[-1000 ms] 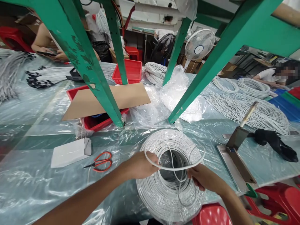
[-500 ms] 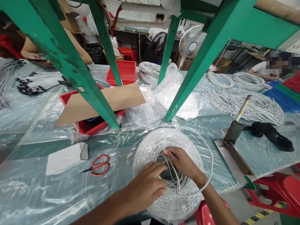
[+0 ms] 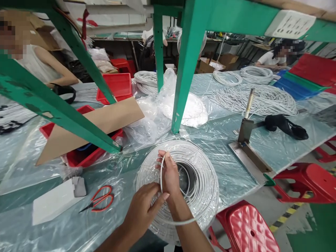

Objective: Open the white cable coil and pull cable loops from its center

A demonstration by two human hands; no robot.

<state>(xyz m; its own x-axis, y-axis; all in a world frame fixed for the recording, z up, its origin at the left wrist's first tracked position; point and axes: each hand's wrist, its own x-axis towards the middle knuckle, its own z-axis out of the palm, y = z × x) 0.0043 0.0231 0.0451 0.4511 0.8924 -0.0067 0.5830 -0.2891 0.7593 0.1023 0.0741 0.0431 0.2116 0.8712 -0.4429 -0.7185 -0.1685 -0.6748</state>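
Observation:
A large coil of white cable point(image 3: 202, 175), wrapped in clear film, lies flat on the table in front of me. A loose length of cable point(image 3: 161, 171) rises from the coil's hollow middle. My right hand point(image 3: 171, 175) is over the coil, palm turned up, with this length pinched near its fingertips. Close against the right wrist, my left hand point(image 3: 147, 204) grips the same cable lower down between thumb and fingers. Some of its fingers are hidden. From there the cable sweeps in a loop across my right forearm.
Orange-handled scissors point(image 3: 101, 199) and a white box point(image 3: 59, 201) lie at left. Green posts point(image 3: 183, 77) stand beyond the coil. Cardboard point(image 3: 91, 131) covers a red bin. A metal fixture point(image 3: 248, 150) stands right, near red stools point(image 3: 252, 227). Co-workers sit across the table.
My right hand has turned palm up and moved left with the cable. The left hand has come in beside the right wrist and closed on the cable. The view has swung right.

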